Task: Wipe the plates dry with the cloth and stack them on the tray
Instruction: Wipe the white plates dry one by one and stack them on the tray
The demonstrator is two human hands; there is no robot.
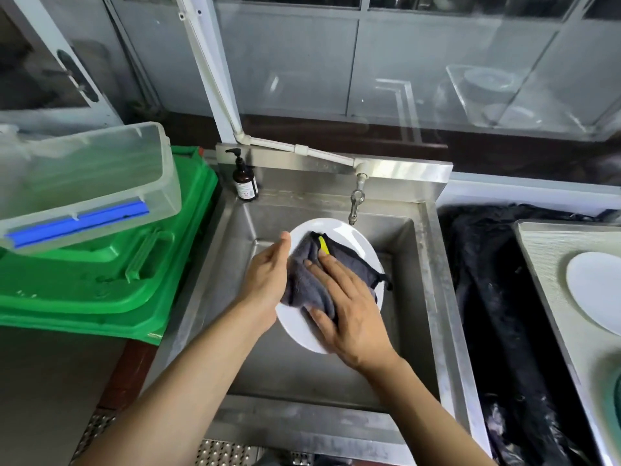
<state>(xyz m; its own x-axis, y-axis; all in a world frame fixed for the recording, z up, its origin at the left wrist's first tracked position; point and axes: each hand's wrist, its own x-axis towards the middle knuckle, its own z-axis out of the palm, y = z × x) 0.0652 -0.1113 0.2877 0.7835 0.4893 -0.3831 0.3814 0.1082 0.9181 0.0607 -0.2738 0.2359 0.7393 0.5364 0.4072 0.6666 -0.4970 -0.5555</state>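
A white plate (339,237) is held tilted over the steel sink (433,264). My left hand (268,280) holds it at its left rim, thumb up along the edge and fingers hidden behind the plate. A grey cloth (305,284) with a yellow tag lies on the plate's face. My right hand (349,307) presses flat on the cloth with straight fingers. A second white plate (594,287) lies on the grey tray (544,250) at the far right.
A tap (356,203) hangs just behind the plate, with a brown pump bottle (246,183) at the sink's back left corner. Green crates (111,280) with a clear plastic box (90,183) on top stand to the left. Black plastic sheeting (497,297) lies between sink and tray.
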